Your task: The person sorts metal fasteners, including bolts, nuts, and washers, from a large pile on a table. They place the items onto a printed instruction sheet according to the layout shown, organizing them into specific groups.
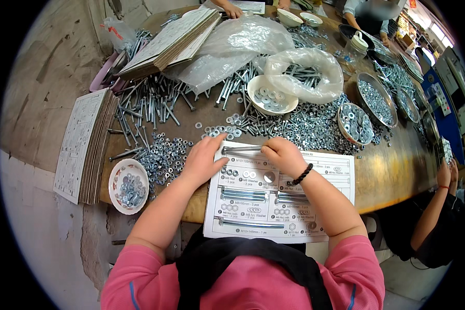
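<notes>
A printed hardware card [341, 206] lies in front of me at the table's edge. Long bolts [245, 150] rest across its top row. The fingers of my right hand [285, 156] are closed at the right end of these bolts, a beaded bracelet on the wrist. My left hand [202, 159] lies flat over the card's upper left edge, thumb and forefinger apart, close to the bolt heads and loose flat washers [227, 130]. On the card, further bolts [245, 194], nuts [230, 173] and a large washer [269, 177] sit in their boxes; my right forearm hides part of it.
Left stand a bowl of small hardware [129, 188] and a stack of cards [82, 147]. Beyond are heaped bolts [160, 103], a plastic bag [232, 44], a washer bowl [272, 95] and piled nuts [315, 124]. A co-worker's hands [447, 173] are at right; others work at the far side.
</notes>
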### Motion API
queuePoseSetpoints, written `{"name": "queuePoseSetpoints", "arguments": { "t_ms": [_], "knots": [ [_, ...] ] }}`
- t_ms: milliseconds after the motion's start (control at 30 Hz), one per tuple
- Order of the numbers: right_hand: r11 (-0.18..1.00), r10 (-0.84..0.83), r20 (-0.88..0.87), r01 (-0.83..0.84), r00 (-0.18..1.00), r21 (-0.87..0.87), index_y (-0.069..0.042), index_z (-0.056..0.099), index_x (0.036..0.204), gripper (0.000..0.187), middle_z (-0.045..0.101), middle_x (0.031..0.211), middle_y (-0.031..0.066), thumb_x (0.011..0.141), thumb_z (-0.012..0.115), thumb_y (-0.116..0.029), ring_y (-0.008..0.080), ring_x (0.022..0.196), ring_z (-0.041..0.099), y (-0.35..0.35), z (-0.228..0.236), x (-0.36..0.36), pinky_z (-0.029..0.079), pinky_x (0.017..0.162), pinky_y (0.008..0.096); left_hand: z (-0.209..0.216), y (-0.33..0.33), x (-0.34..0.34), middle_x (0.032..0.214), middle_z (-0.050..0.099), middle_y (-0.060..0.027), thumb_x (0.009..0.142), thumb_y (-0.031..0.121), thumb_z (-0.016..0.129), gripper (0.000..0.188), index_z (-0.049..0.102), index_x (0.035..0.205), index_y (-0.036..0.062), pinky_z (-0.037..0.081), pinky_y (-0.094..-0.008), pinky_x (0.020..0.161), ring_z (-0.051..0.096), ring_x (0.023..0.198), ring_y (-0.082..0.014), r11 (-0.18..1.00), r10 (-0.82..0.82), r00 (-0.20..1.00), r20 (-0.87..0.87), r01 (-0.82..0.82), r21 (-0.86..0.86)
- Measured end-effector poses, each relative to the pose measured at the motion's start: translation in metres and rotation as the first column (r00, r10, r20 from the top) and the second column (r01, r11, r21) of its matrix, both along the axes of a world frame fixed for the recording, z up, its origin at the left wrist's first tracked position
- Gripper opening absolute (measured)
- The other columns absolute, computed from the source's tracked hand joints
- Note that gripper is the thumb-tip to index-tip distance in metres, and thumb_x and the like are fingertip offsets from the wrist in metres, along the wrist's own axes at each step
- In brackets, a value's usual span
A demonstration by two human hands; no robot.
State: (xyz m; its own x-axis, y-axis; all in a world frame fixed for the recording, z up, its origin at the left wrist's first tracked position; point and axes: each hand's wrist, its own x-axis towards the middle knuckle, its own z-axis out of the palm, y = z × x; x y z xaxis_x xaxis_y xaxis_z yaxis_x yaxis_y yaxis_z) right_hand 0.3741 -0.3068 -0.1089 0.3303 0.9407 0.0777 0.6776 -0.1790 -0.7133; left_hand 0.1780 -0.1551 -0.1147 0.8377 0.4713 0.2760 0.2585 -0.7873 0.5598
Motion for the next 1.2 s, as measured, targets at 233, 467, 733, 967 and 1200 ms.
{"name": "queuePoseSetpoints", "arguments": {
  "t_ms": [233, 467, 733, 967, 1200],
  "knots": [
    [0.994, 0.016, 0.111, -0.004, 0.994, -0.111, -0.009, 0.067, 0.089, 0.016, 0.06, 0.086, 0.0102, 0.081, 0.057, -0.02, 0.0279, 0.085, 0.057, -0.019, -0.01, 0.014, 0.046, 0.076, 0.0372, 0.0, 0.018, 0.006, 0.086, 0.058, -0.0085, 0.07, 0.012, 0.068, 0.028, 0.064, 0.096, 0.0057, 0.046, -0.0341, 0.074, 0.057, 0.082, -0.0254, 0.988, -0.138, 0.985, -0.106, 0.129, -0.081],
    [0.998, -0.027, 0.126, 0.035, 0.992, -0.06, -0.011, 0.066, 0.083, 0.01, 0.059, 0.079, 0.0081, 0.077, 0.061, -0.017, 0.0273, 0.079, 0.058, -0.018, -0.012, 0.006, 0.047, 0.07, 0.0377, -0.003, 0.02, 0.006, 0.085, 0.059, -0.0089, 0.07, 0.013, 0.068, 0.023, 0.065, 0.092, 0.0053, 0.046, -0.036, 0.075, 0.057, 0.085, -0.027, 0.989, -0.146, 0.983, -0.111, 0.141, -0.048],
    [0.985, -0.172, 0.107, 0.168, 0.979, 0.045, -0.01, 0.066, 0.086, 0.012, 0.06, 0.083, 0.0103, 0.079, 0.061, -0.018, 0.0285, 0.084, 0.058, -0.019, -0.015, 0.025, 0.047, 0.074, 0.0378, 0.005, 0.018, 0.005, 0.088, 0.055, -0.0095, 0.074, 0.009, 0.064, 0.031, 0.06, 0.105, 0.0037, 0.045, -0.0319, 0.074, 0.055, 0.081, -0.024, 0.974, -0.122, 0.983, -0.14, 0.092, -0.206],
    [0.894, -0.414, 0.463, 0.445, 0.784, 0.047, -0.012, 0.06, 0.101, 0.025, 0.057, 0.096, 0.0122, 0.076, 0.06, -0.008, 0.0305, 0.092, 0.057, -0.016, -0.008, 0.113, 0.047, 0.078, 0.0391, -0.006, 0.018, 0.006, 0.09, 0.055, -0.0132, 0.08, 0.011, 0.058, 0.034, 0.057, 0.114, 0.0066, 0.044, -0.0341, 0.079, 0.055, 0.087, -0.0281, 0.993, -0.009, 0.981, -0.193, -0.015, -0.121],
    [0.829, -0.297, 0.443, 0.459, 0.846, -0.32, -0.013, 0.054, 0.119, 0.042, 0.055, 0.115, 0.0173, 0.08, 0.061, -0.029, 0.0316, 0.106, 0.054, 0.012, -0.013, 0.153, 0.045, 0.09, 0.0402, -0.001, 0.02, 0.01, 0.1, 0.056, -0.0154, 0.081, 0.012, 0.057, 0.034, 0.056, 0.115, 0.0082, 0.044, -0.036, 0.083, 0.055, 0.094, -0.0309, 0.987, -0.05, 0.952, -0.302, 0.001, -0.162]
  ]
}}
